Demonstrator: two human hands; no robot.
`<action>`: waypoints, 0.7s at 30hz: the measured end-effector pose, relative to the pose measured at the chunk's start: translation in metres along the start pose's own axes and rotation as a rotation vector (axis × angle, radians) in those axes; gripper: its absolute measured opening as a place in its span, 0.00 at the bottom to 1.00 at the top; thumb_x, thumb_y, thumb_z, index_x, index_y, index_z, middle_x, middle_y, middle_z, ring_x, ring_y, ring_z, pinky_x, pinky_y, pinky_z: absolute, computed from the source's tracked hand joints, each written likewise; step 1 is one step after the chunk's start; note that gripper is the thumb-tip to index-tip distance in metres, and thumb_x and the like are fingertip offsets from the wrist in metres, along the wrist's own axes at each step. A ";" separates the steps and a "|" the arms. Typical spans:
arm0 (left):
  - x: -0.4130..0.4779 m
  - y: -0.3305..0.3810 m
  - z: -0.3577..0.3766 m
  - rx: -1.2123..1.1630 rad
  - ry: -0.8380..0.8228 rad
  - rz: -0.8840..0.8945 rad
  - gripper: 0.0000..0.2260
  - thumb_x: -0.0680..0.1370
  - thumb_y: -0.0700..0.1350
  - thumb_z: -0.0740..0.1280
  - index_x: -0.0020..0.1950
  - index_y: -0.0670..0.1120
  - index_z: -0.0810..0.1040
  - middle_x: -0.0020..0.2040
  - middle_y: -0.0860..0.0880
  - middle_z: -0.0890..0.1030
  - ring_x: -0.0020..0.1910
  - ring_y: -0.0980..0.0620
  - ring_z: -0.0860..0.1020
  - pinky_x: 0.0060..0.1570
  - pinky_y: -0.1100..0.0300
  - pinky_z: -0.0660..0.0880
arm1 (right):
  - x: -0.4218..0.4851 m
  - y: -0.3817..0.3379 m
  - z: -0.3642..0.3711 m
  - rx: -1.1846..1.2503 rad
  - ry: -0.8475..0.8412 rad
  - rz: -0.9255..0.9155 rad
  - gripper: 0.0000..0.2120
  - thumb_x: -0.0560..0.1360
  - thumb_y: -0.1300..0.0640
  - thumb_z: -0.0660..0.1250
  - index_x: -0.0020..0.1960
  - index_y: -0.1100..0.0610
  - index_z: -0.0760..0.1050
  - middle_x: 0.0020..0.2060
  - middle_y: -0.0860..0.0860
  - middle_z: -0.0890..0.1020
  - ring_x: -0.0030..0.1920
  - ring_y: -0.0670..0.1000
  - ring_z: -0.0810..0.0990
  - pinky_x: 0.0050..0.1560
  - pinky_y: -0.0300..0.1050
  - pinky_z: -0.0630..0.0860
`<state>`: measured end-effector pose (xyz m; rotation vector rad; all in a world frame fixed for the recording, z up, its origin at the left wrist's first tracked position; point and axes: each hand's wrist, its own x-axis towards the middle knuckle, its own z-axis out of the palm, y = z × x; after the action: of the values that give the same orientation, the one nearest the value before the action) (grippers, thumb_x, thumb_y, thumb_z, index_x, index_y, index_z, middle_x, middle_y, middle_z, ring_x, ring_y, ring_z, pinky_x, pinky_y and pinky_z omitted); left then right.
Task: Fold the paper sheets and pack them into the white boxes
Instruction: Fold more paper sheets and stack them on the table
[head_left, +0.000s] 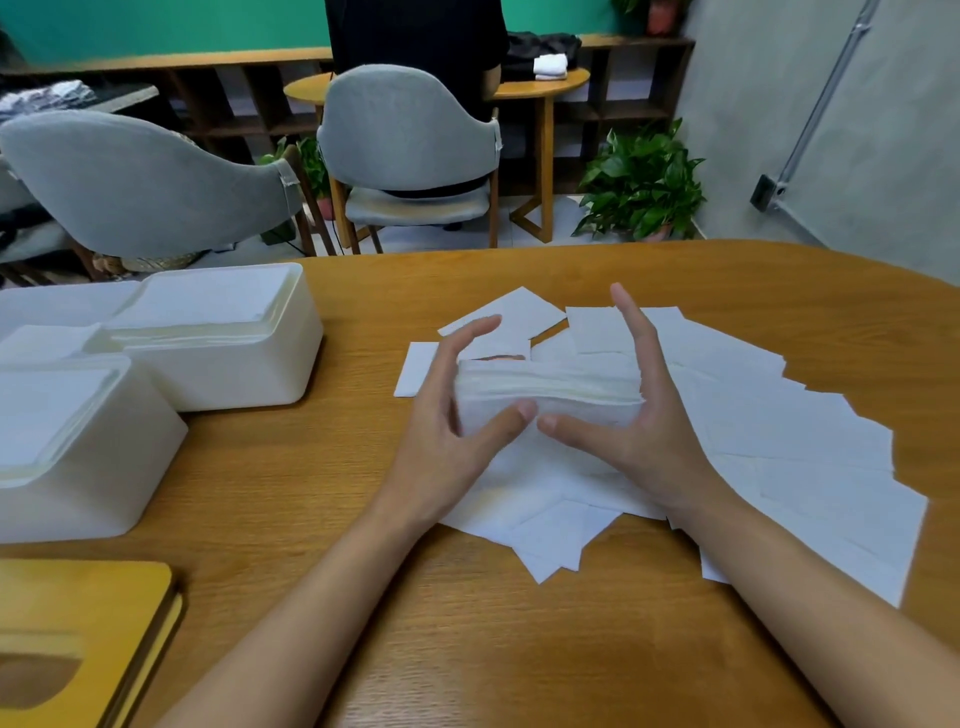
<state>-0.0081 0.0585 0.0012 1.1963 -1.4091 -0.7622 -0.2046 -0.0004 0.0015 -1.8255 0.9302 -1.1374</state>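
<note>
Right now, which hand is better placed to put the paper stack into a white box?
Left, probably. The left hand touches the paper stack on the side facing the white boxes; the right hand is on the stack's far side, away from them.
</note>
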 end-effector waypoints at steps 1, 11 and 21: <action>-0.002 0.003 0.005 0.034 -0.019 0.003 0.33 0.76 0.51 0.78 0.78 0.58 0.67 0.71 0.57 0.77 0.72 0.56 0.74 0.72 0.59 0.69 | 0.000 0.000 0.002 -0.009 -0.006 -0.017 0.57 0.65 0.47 0.85 0.84 0.43 0.54 0.78 0.28 0.57 0.77 0.28 0.53 0.67 0.18 0.54; -0.001 0.004 0.008 0.083 0.057 0.071 0.21 0.77 0.47 0.77 0.68 0.49 0.78 0.64 0.54 0.81 0.68 0.56 0.77 0.64 0.68 0.68 | 0.000 0.004 -0.001 -0.021 0.010 -0.022 0.43 0.69 0.53 0.83 0.78 0.42 0.67 0.73 0.29 0.70 0.75 0.30 0.63 0.69 0.22 0.58; -0.005 0.001 0.005 0.017 0.137 0.030 0.36 0.75 0.42 0.79 0.78 0.56 0.65 0.70 0.50 0.77 0.71 0.53 0.74 0.71 0.57 0.72 | 0.003 0.000 -0.003 -0.025 0.018 0.018 0.52 0.65 0.47 0.82 0.81 0.38 0.58 0.76 0.27 0.61 0.76 0.29 0.57 0.64 0.17 0.56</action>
<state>-0.0133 0.0631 -0.0008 1.2143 -1.3199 -0.6363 -0.2065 -0.0034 0.0038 -1.8262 0.9737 -1.1368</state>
